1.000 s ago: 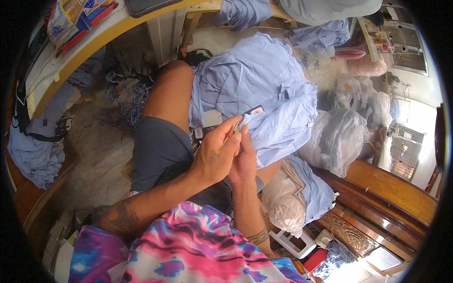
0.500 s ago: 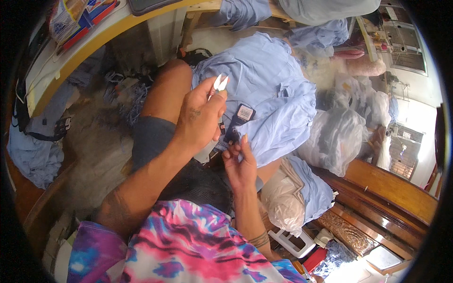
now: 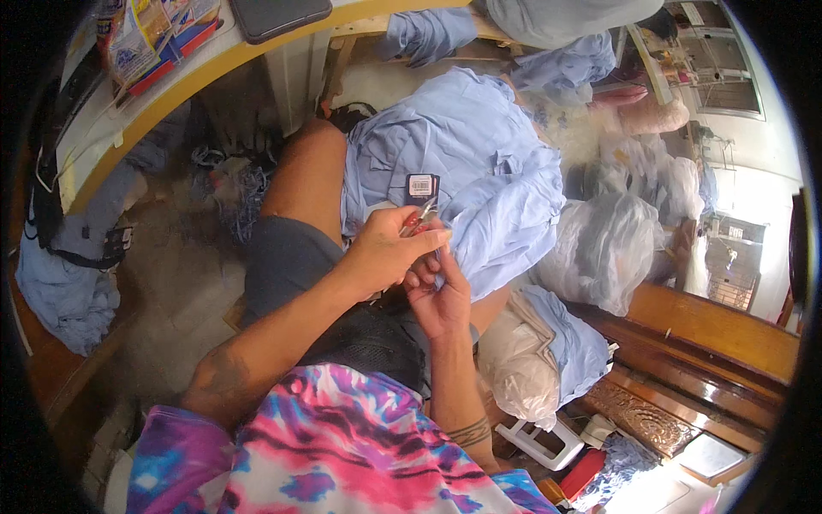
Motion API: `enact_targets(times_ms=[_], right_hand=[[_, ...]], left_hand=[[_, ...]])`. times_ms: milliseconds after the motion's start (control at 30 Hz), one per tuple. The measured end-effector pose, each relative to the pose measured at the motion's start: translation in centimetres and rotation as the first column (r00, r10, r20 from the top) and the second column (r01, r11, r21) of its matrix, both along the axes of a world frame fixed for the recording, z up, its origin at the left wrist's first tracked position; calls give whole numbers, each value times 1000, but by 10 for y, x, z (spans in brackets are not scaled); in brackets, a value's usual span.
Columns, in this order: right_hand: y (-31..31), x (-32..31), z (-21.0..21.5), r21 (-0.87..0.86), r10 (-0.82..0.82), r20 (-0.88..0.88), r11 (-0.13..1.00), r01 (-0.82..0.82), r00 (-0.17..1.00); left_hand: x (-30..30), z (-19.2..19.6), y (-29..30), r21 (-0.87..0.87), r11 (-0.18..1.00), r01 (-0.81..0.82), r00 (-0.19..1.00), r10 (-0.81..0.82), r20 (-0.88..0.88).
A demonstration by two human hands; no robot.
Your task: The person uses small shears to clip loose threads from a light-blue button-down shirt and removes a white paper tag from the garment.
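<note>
Light blue cloth (image 3: 445, 128), probably a garment, lies bunched across my lap. My left hand (image 3: 385, 248) is closed around small thread snips (image 3: 419, 220), whose metal blades point away from me. Its thumb reaches over to the cloth edge beside my right hand. With fingers pinched, my right hand (image 3: 440, 298) holds a fold of the cloth at its near edge. Just beyond the snips, a dark hang tag (image 3: 422, 188) with a white label rests on the cloth. My left hand hides part of the snips' handles.
A yellow-edged table (image 3: 201, 64) curves along the upper left, bearing a dark phone-like device (image 3: 278, 15) and colourful packets (image 3: 163, 38). Clear plastic bags (image 3: 604, 248) and a wrapped bundle (image 3: 518, 368) sit on the right. More blue cloth (image 3: 68, 291) lies at far left.
My left hand has come down and right with the snips, from above the cloth to my right hand. The hang tag now lies further left and away from my right hand.
</note>
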State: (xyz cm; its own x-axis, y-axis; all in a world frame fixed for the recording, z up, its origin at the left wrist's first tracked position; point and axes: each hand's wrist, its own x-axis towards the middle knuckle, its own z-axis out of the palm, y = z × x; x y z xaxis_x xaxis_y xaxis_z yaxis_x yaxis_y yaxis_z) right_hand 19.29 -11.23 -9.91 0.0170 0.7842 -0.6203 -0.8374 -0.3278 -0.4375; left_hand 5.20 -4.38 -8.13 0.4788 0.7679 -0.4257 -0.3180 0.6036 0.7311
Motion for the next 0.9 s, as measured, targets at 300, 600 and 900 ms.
enact_targets(times_ms=[300,600,900], right_hand=[[-9,43,58,49,85,221,994,-98,972],[97,125,117,-18,205,600,970,-243,773],[-17,55,21,-115,128,985,987,113,-112]], left_hand=[[23,65,91,610,792,-34,973,166,-162],[-36,62,70,650,753,104,855,266,-445],[-55,-15,-5,552,786,278,709,220,-670]])
